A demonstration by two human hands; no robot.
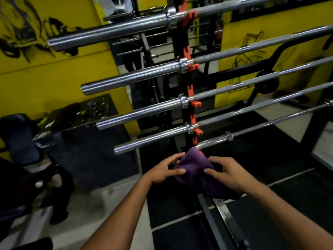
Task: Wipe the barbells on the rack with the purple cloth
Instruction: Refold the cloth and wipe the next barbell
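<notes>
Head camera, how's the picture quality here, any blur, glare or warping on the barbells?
Head view: motion blur smears the yellow wall and the topmost barbell; bright streaks of glare run along the chrome sleeves; wide-angle distortion fans the bars outward; the floor area at left is dim, while the purple cloth and both hands stay fairly sharp.

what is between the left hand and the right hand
In the head view, the purple cloth lies bunched between the left hand and the right hand; fingers of both hold it, just below the lowest barbell's near end.
</notes>
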